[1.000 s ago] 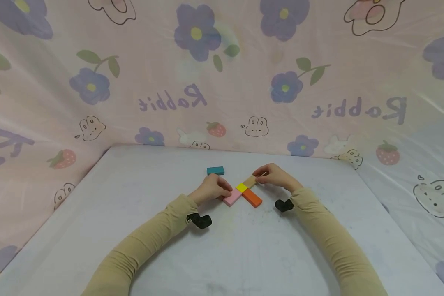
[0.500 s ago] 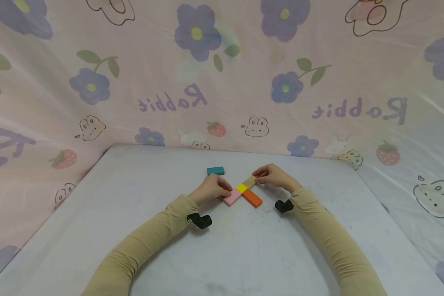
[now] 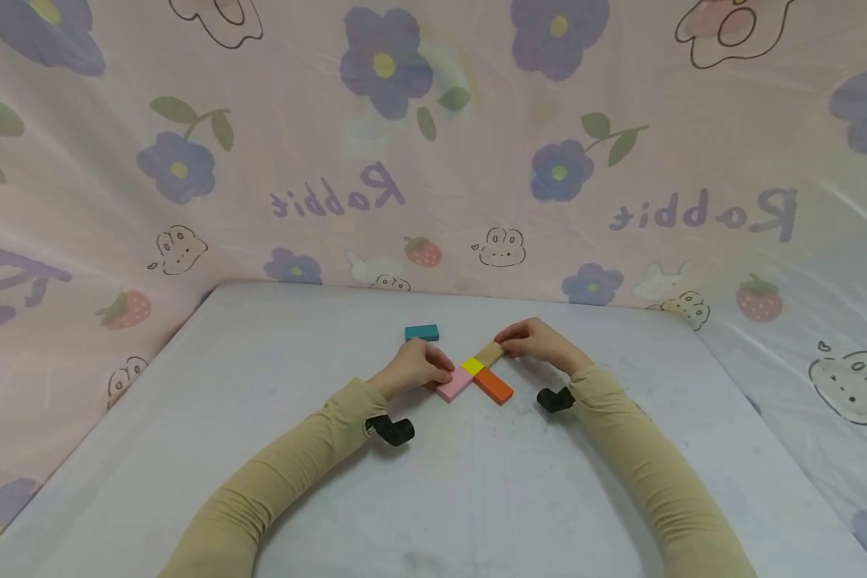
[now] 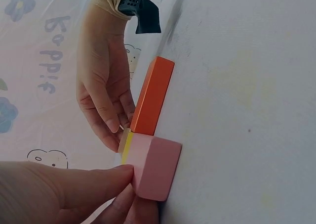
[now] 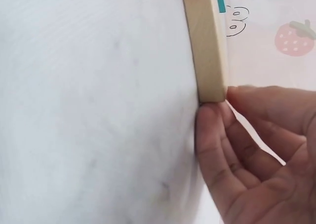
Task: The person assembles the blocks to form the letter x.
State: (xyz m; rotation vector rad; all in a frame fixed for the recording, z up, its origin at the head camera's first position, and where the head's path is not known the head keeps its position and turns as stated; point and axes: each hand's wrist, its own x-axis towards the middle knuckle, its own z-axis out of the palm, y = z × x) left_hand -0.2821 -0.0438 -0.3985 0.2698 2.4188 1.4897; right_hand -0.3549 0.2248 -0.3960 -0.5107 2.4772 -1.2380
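My left hand (image 3: 413, 368) pinches the pink block (image 3: 454, 384), thumb on its top face and fingers at its side, as the left wrist view shows. A yellow block (image 3: 473, 367) sits against the far end of the pink one. Beyond it, in line, lies a plain wooden block (image 3: 489, 354). An orange block (image 3: 494, 386) runs off at an angle toward the near right. My right hand (image 3: 538, 341) is at the wooden block's outer end; in the right wrist view its fingertips (image 5: 210, 116) touch or nearly touch that end without wrapping its sides.
A teal block (image 3: 422, 332) lies apart, behind my left hand. All the blocks rest on a white tabletop (image 3: 470, 490). A patterned curtain (image 3: 448, 160) rises behind the table and along its sides. Black wrist cameras (image 3: 555, 400) hang below both wrists.
My right hand has shifted slightly right, off the wooden block's sides to its end, and more of that block shows. The left hand and the blocks look unmoved.
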